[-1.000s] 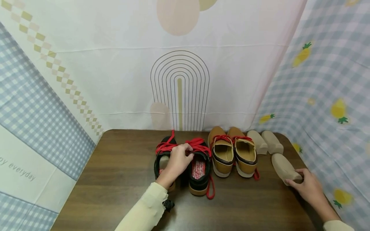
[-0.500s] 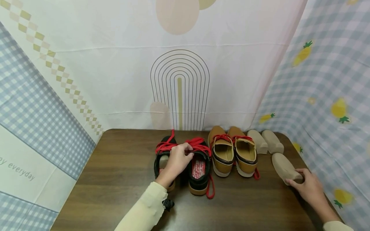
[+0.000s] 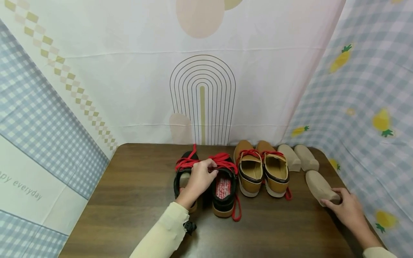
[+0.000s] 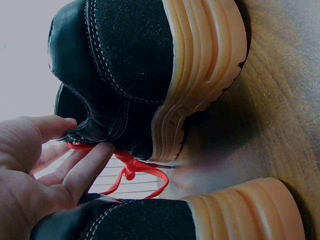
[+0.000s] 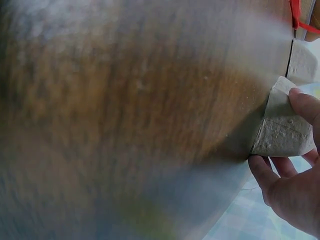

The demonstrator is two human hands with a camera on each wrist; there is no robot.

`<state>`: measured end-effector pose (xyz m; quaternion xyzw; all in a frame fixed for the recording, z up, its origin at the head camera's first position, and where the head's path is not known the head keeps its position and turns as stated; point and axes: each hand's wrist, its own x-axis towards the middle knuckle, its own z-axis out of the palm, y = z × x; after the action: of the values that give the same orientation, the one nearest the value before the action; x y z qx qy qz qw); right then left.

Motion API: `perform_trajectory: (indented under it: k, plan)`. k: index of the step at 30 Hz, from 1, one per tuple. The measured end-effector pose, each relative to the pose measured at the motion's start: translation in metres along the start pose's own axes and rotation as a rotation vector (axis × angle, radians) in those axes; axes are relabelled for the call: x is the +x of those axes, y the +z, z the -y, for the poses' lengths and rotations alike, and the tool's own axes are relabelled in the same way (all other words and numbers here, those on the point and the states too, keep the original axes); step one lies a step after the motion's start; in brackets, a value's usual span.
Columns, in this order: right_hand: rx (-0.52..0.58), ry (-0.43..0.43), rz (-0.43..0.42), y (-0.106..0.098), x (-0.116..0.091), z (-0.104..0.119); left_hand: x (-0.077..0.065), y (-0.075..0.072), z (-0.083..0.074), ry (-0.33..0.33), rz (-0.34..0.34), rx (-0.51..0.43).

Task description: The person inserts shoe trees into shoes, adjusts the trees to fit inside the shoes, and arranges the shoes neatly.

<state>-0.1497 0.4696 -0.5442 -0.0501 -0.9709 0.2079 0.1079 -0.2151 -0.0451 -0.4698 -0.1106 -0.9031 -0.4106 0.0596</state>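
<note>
A pair of black shoes with red laces stands mid-table in the head view. My left hand (image 3: 199,177) reaches over the left black shoe (image 3: 176,186) and pinches the upper edge of the right black shoe (image 3: 223,207), between thumb and fingers in the left wrist view. A beige piece is visible inside the left shoe; the right one shows a red-and-white insole (image 3: 223,188). At the table's right side my right hand (image 3: 350,209) grips the heel end of a beige moulded shoe insert (image 3: 317,184), which lies tilted with its rounded toe pointing up-left.
Tan shoes (image 3: 250,187) with red laces stand right of the black pair. Two more beige inserts (image 3: 288,157) lie at the back right corner of the wooden table (image 3: 135,193). Patterned cloth (image 3: 145,89) hangs behind and at both sides. A red lace end (image 3: 237,211) trails on the table.
</note>
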Motion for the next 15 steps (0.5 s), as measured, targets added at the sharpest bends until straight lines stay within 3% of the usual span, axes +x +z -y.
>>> perform_trajectory:
  k: [15]
  plan:
    - [0.009, 0.02, -0.015, -0.002, -0.004, 0.011, 0.001, -0.002, 0.0, 0.006, 0.008, -0.006]
